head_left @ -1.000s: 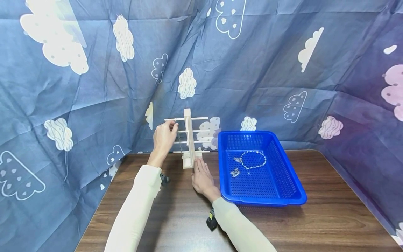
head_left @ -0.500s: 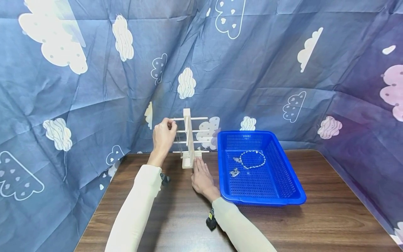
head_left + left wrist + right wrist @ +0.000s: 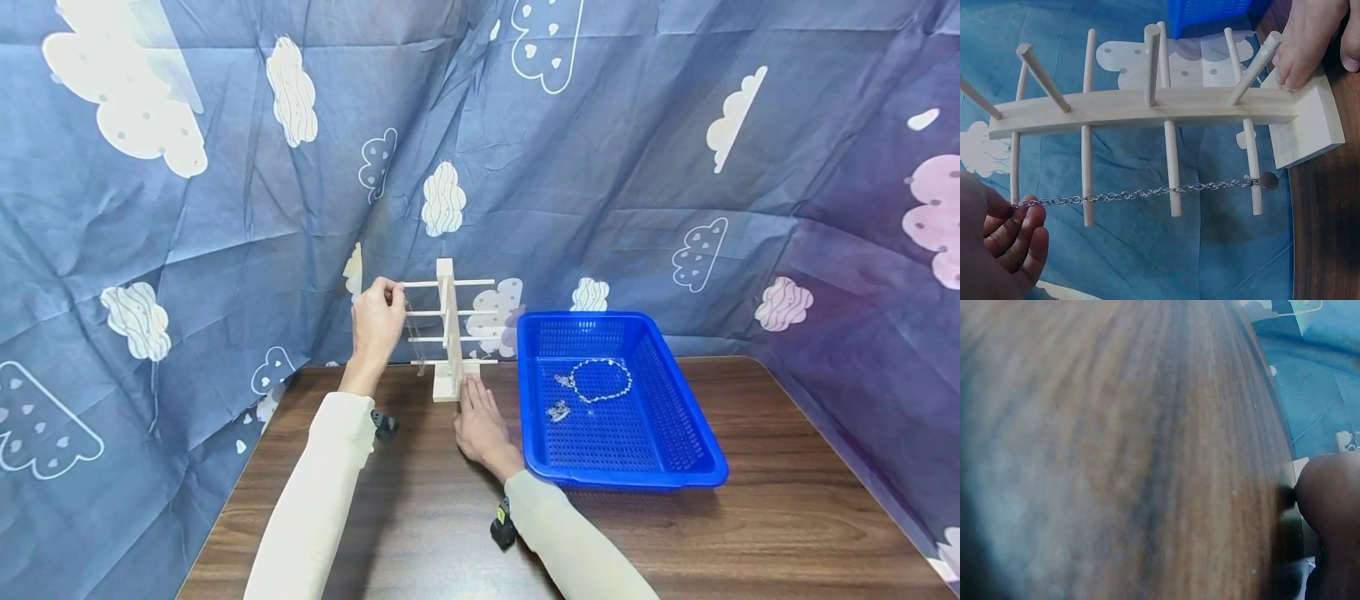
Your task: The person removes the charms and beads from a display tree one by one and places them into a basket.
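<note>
A pale wooden jewelry stand (image 3: 454,342) with several pegs rises from the table. Thumb and fingertips of my left hand (image 3: 377,321) pinch the upper end of a silver chain necklace (image 3: 1122,195), right at the tip of the top left peg (image 3: 1015,169). The chain hangs past the lower pegs on that side, with a small round disc (image 3: 1269,180) at its bottom end by the lowest peg. My right hand (image 3: 486,425) lies with straight fingers against the base (image 3: 1310,128) of the stand; its wrist view shows mostly blurred tabletop.
A blue plastic basket (image 3: 622,479) stands to the right of the stand. In it lie a beaded necklace (image 3: 628,379) spread in a loop and a small bunched chain (image 3: 558,411). A blue patterned cloth (image 3: 600,167) hangs behind the wooden table (image 3: 810,467).
My left hand has moved left, out along the top peg to its tip, and the chain has swung left with it. The right hand has stayed at the base.
</note>
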### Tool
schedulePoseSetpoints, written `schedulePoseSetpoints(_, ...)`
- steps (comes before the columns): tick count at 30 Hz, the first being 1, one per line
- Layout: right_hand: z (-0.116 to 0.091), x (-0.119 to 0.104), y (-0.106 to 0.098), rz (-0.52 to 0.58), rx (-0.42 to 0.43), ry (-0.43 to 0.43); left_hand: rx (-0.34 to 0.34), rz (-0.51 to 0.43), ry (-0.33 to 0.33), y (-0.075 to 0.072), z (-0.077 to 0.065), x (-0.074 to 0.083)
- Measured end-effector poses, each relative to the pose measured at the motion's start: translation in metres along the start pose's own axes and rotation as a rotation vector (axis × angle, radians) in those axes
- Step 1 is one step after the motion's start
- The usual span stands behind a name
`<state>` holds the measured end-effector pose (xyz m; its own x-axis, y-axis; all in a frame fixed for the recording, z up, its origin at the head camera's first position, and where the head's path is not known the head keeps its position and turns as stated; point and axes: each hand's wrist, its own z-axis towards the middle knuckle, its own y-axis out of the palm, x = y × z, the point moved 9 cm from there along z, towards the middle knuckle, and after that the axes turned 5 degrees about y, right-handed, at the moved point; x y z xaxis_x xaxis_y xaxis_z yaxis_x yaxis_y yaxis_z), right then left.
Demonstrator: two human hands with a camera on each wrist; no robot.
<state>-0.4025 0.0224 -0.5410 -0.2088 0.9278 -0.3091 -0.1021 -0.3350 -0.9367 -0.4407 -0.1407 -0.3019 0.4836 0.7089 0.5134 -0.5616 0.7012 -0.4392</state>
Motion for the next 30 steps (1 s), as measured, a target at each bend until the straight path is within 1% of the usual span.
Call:
schedulePoseSetpoints(6,-0.002,-0.001,-0.001,0.013,-0.004,0.005,0.000,0.021,-0.035,-0.006,0.002,-0.010)
schedulePoseSetpoints(9,-0.002,-0.001,-0.004,0.031,0.007,0.003,0.007,0.019,-0.047,-0.011,0.003,-0.013)
schedulePoseSetpoints(14,-0.003,-0.002,-0.007,0.046,0.017,-0.003,0.034,0.001,-0.047,-0.019,0.004,-0.018)
schedulePoseSetpoints(17,-0.003,-0.002,-0.005,0.056,0.012,-0.006,0.046,0.010,-0.041,-0.022,0.004,-0.021)
schedulePoseSetpoints(23,-0.002,-0.001,-0.002,0.063,0.011,0.000,0.039,0.017,-0.058,-0.025,0.002,-0.028)
schedulePoseSetpoints(30,-0.001,0.001,0.000,0.039,-0.008,0.022,0.042,0.028,-0.057,-0.028,-0.001,-0.029)
